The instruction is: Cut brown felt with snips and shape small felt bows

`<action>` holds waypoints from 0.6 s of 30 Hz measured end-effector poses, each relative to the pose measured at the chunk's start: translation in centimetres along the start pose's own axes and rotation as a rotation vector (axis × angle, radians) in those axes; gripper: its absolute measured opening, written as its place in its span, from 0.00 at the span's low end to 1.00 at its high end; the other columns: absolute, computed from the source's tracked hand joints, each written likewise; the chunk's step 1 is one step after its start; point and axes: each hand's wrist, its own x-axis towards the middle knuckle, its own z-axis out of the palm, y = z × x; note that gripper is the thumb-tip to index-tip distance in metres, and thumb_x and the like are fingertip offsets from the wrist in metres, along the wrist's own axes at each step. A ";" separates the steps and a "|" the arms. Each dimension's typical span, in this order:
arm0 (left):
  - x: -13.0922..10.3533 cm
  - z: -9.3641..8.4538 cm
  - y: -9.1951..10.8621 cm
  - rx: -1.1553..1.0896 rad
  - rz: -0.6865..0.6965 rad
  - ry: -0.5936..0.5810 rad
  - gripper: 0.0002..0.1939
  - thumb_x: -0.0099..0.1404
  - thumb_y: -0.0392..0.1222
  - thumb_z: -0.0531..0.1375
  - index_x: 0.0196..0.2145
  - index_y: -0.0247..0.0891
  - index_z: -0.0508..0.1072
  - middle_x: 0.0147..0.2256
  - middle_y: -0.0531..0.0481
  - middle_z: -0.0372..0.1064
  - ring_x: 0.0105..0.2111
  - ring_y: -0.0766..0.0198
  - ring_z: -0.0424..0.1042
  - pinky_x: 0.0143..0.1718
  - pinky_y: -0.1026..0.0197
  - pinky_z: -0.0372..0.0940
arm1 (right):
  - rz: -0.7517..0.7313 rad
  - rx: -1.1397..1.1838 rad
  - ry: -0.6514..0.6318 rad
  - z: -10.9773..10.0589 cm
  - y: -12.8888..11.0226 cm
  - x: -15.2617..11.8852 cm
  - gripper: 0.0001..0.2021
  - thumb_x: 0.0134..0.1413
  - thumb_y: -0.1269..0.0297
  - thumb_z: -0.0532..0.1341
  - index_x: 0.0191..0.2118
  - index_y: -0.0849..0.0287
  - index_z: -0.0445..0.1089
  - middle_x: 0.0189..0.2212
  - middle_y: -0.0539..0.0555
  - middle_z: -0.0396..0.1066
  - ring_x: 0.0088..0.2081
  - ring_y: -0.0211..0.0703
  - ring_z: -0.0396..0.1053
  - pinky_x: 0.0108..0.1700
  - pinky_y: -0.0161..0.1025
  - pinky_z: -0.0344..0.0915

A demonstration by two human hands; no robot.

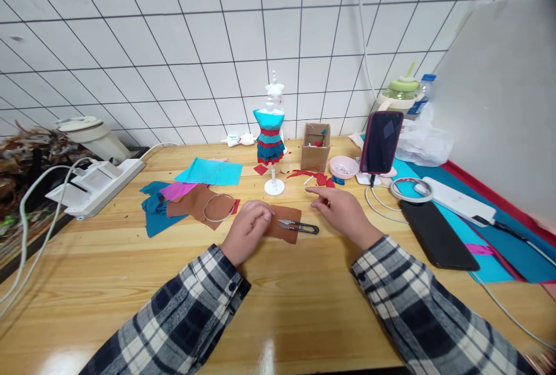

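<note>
While the left hand curls loosely at the brown cloth's edge, its grip impossible to tell, the right hand is half open, forefinger out, seemingly empty. The scissors lie partly on the cloth, at the left hand's three o'clock.

The patch is matt cloth, the tabletop glossy wood.
</note>
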 end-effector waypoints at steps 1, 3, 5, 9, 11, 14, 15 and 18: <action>0.1 0.2 0.1 0.033 0.048 -0.038 0.09 0.65 0.44 0.55 0.30 0.40 0.71 0.37 0.45 0.70 0.42 0.55 0.65 0.49 0.54 0.55 | 0.049 -0.018 -0.037 0.1 0.6 0.2 0.20 0.57 0.65 0.59 0.55 0.51 0.67 0.34 0.50 0.76 0.36 0.41 0.70 0.37 0.36 0.61; 0.3 1.0 0.6 0.081 0.121 -0.133 0.05 0.63 0.43 0.58 0.31 0.41 0.71 0.42 0.44 0.71 0.45 0.52 0.63 0.52 0.51 0.52 | 0.093 -0.078 -0.078 0.3 1.3 0.5 0.20 0.56 0.64 0.60 0.55 0.50 0.67 0.34 0.50 0.76 0.36 0.41 0.71 0.36 0.36 0.61; 0.8 2.1 1.0 0.133 0.149 -0.231 0.04 0.62 0.43 0.59 0.31 0.41 0.70 0.45 0.44 0.70 0.47 0.51 0.62 0.53 0.49 0.50 | 0.096 -0.144 -0.086 0.5 1.5 0.7 0.17 0.56 0.62 0.59 0.52 0.51 0.71 0.37 0.51 0.77 0.39 0.43 0.71 0.38 0.37 0.61; 2.2 4.1 0.9 0.279 0.170 -0.275 0.06 0.62 0.44 0.59 0.32 0.40 0.70 0.51 0.41 0.67 0.53 0.46 0.59 0.56 0.45 0.47 | 0.026 -0.214 -0.112 0.6 1.5 0.8 0.12 0.59 0.62 0.57 0.43 0.51 0.75 0.41 0.52 0.76 0.44 0.45 0.71 0.40 0.38 0.61; 2.9 4.9 0.6 0.312 0.182 -0.259 0.07 0.62 0.45 0.59 0.33 0.40 0.71 0.54 0.40 0.65 0.56 0.45 0.56 0.58 0.43 0.43 | 0.000 -0.231 -0.126 0.5 1.4 0.8 0.11 0.59 0.62 0.56 0.43 0.51 0.76 0.40 0.53 0.77 0.44 0.45 0.71 0.41 0.37 0.61; 3.4 5.8 0.2 0.260 0.194 -0.253 0.08 0.62 0.46 0.59 0.36 0.41 0.73 0.52 0.41 0.68 0.57 0.45 0.56 0.60 0.43 0.39 | 0.009 -0.250 -0.134 0.5 1.4 0.8 0.12 0.59 0.63 0.56 0.43 0.52 0.76 0.40 0.54 0.76 0.44 0.44 0.70 0.41 0.37 0.61; 3.5 6.0 0.1 0.235 0.191 -0.254 0.08 0.62 0.46 0.59 0.36 0.41 0.74 0.51 0.41 0.69 0.57 0.46 0.57 0.61 0.43 0.38 | 0.013 -0.253 -0.138 0.5 1.4 0.8 0.12 0.59 0.63 0.56 0.43 0.52 0.75 0.40 0.54 0.76 0.44 0.44 0.71 0.40 0.36 0.61; 3.5 6.3 0.1 0.182 0.172 -0.250 0.08 0.61 0.46 0.60 0.36 0.42 0.75 0.49 0.43 0.71 0.57 0.46 0.58 0.62 0.44 0.36 | 0.017 -0.251 -0.151 0.6 1.5 0.8 0.12 0.59 0.63 0.56 0.44 0.52 0.75 0.41 0.54 0.76 0.43 0.44 0.71 0.40 0.36 0.62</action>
